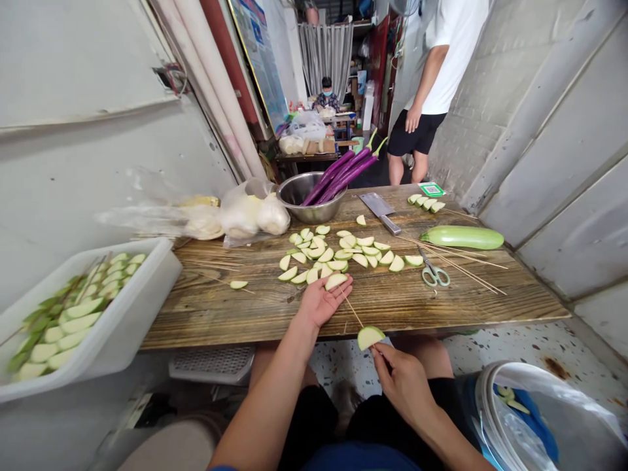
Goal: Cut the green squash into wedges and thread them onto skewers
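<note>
My left hand (320, 305) is palm up near the table's front edge and holds a half-round zucchini slice (335, 281) at its fingers. My right hand (405, 384), closer to me, grips a thin bamboo skewer (351, 305) just below a second zucchini slice (369, 337) threaded on it. The skewer runs forward to the slice in my left hand; whether its tip has entered that slice I cannot tell. Beyond my hands lies a spread of loose zucchini slices (338, 252). One more slice (239, 284) sits on a skewer to the left.
On the wooden table (206, 320) are a cleaver (380, 210), scissors (432, 269), a whole zucchini (462, 237) and a metal bowl (309, 206) with eggplants (343, 171). A white tub (147, 294) of skewered slices is left, a bucket (490, 399) right. Two people are beyond.
</note>
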`<state>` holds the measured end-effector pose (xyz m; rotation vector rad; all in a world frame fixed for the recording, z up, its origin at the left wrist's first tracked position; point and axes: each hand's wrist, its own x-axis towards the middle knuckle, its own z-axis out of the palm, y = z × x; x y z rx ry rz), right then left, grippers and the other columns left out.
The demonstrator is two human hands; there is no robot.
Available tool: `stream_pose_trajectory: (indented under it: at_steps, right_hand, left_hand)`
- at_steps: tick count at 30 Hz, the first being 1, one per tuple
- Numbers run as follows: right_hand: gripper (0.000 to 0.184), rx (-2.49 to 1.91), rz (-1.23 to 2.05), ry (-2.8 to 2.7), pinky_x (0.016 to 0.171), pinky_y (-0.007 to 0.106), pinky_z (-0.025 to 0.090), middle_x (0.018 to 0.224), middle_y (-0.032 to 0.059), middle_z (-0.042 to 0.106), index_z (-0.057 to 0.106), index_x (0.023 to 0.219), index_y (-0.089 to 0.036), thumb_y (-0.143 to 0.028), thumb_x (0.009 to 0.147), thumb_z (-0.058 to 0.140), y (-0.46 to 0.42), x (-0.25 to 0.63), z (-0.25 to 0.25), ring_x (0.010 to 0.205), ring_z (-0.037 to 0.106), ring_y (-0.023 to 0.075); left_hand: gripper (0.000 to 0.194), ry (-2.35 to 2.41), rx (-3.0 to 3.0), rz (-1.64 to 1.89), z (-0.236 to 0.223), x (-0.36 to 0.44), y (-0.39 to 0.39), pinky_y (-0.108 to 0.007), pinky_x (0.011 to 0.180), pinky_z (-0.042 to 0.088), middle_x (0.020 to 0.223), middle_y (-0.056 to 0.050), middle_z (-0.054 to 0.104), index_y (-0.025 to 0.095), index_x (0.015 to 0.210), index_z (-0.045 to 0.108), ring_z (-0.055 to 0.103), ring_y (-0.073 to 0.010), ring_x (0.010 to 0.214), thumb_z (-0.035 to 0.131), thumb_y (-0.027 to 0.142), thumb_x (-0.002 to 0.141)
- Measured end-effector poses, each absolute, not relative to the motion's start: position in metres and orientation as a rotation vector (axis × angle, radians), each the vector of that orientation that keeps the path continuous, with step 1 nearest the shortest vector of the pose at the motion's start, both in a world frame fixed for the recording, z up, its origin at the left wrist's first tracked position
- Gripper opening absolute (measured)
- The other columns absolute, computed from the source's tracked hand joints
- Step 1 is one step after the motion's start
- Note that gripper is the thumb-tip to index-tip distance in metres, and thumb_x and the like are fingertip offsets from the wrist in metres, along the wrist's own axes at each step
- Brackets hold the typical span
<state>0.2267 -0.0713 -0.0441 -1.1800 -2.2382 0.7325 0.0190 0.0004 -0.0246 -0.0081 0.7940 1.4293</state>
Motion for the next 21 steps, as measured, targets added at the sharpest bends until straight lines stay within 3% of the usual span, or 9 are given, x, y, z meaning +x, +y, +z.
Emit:
stream_pose_trajectory:
  at_steps: [13,21]
  right_hand:
    - [0.033,-1.201,0.766,-2.239,0.058,0.022,0.039,0.072,0.0051,0.066,0.063,0.085,-0.017,-0.030,0.090,0.033,-0.0695,0.2281,-0.0383,0.060,0.059,0.0152]
    - [0.035,-1.201,0.766,-2.261,0.056,0.022,0.036,0.062,0.0028,0.060,0.059,0.075,-0.017,-0.029,0.091,0.031,-0.0689,0.2261,-0.0398,0.055,0.055,0.0136]
  left_hand:
    - [0.015,0.870,0.013,1.444,-0.0251,0.0248,0.0006,-0.037,0.079,0.053,0.104,-0.024,0.060,0.006,0.096,0.052,0.058,-0.0282,0.101,0.043,0.010,0.084]
    - [0.013,0.915,-0.061,1.457,-0.0241,0.0270,0.0043,-0.043,0.076,0.053,0.106,-0.023,0.058,0.008,0.094,0.048,0.057,-0.0316,0.101,0.041,0.009,0.084]
